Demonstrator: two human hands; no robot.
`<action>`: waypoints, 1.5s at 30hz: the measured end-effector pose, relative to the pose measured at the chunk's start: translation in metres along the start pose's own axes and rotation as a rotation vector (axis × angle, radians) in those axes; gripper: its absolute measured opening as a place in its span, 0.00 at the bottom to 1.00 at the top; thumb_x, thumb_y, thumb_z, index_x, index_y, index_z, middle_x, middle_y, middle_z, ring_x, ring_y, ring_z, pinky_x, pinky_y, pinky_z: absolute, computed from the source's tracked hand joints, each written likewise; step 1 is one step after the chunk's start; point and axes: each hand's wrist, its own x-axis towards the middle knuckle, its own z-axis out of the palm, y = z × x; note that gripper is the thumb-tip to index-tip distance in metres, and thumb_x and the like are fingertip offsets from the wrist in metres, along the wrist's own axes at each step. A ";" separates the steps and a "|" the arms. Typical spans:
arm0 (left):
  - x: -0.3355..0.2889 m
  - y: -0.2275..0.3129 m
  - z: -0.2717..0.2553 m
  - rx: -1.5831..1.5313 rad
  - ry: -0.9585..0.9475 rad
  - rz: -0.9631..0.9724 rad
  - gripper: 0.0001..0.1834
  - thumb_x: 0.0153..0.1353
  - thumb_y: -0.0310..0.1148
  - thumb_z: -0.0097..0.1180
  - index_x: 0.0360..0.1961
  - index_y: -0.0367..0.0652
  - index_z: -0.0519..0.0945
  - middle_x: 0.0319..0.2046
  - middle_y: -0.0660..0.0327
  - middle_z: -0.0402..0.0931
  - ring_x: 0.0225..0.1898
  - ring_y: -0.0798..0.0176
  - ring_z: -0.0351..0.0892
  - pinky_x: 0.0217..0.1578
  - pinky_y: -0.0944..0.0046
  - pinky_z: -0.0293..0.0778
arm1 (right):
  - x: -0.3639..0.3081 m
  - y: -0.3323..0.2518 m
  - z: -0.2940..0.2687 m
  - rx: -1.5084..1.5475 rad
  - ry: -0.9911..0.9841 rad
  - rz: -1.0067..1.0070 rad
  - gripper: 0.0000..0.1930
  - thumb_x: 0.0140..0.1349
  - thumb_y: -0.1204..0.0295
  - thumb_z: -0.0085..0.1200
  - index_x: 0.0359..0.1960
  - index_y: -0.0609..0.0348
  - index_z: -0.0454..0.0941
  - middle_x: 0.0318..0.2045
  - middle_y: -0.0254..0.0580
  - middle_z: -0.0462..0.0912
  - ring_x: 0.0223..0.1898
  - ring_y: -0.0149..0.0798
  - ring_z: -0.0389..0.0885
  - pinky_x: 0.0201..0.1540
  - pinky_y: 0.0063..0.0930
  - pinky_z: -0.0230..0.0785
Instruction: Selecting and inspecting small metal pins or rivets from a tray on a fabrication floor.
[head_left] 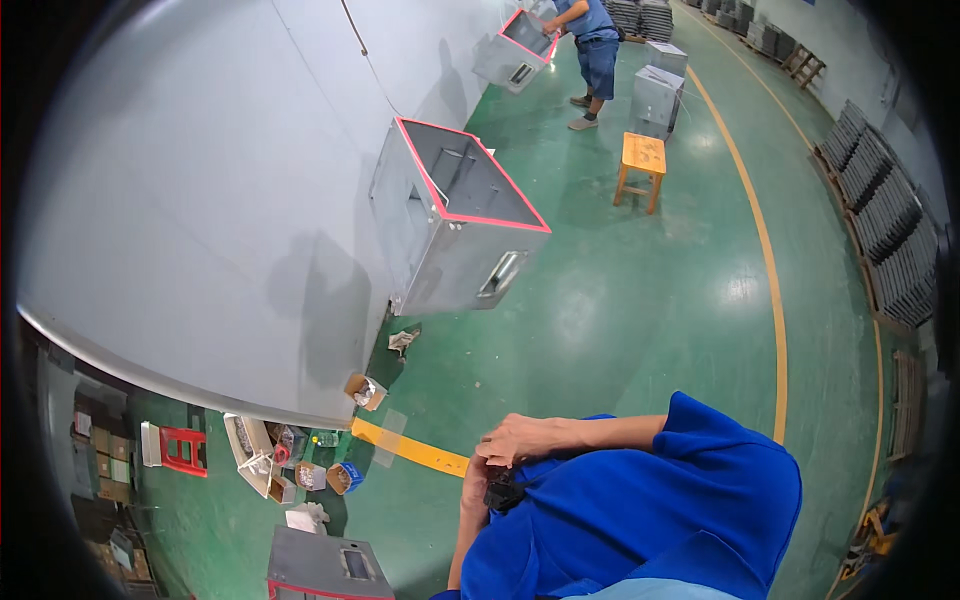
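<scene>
Both of my hands meet in front of my blue shirt (640, 500). My right hand (520, 438) lies across the top with its fingers curled in. Below it, my left hand (475, 486) is bent up toward the right one, its fingers partly hidden. A small black object (504, 492) sits right beside the fingers against the shirt; its kind is unclear, and so is what exactly each hand grips. Ahead and to the left, apart from my hands, stands a grey metal box (460, 262) with a pink-red edged open top and a slot-like handle.
A large grey surface (200, 220) fills the left. Small cartons (312, 476), a red stool (184, 452) and another grey box (330, 560) are at lower left. Farther off, a person (597, 50) handles a similar box (515, 55) near a wooden stool (643, 155). Stacked grey panels (880, 200) line the right.
</scene>
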 end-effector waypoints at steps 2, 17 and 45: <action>0.004 0.011 0.009 0.061 0.003 0.022 0.19 0.59 0.37 0.47 0.49 0.40 0.70 0.41 0.62 0.72 0.42 0.68 0.73 0.40 0.69 0.69 | 0.007 0.001 -0.007 -0.012 0.012 0.007 0.09 0.56 0.67 0.48 0.28 0.60 0.68 0.27 0.45 0.74 0.28 0.51 0.76 0.26 0.44 0.66; 0.028 0.039 -0.007 0.248 0.142 -0.146 0.12 0.64 0.39 0.48 0.32 0.41 0.74 0.23 0.67 0.71 0.19 0.77 0.64 0.20 0.76 0.58 | 0.039 -0.006 -0.051 0.803 -0.116 0.365 0.07 0.59 0.70 0.50 0.31 0.61 0.73 0.27 0.43 0.77 0.31 0.42 0.79 0.31 0.32 0.69; 0.026 0.004 0.037 0.422 0.225 0.006 0.22 0.70 0.44 0.36 0.22 0.42 0.68 0.14 0.70 0.60 0.14 0.77 0.56 0.14 0.74 0.54 | -0.026 0.021 -0.014 1.063 0.051 0.463 0.10 0.57 0.68 0.57 0.31 0.65 0.74 0.20 0.39 0.78 0.19 0.30 0.77 0.22 0.22 0.70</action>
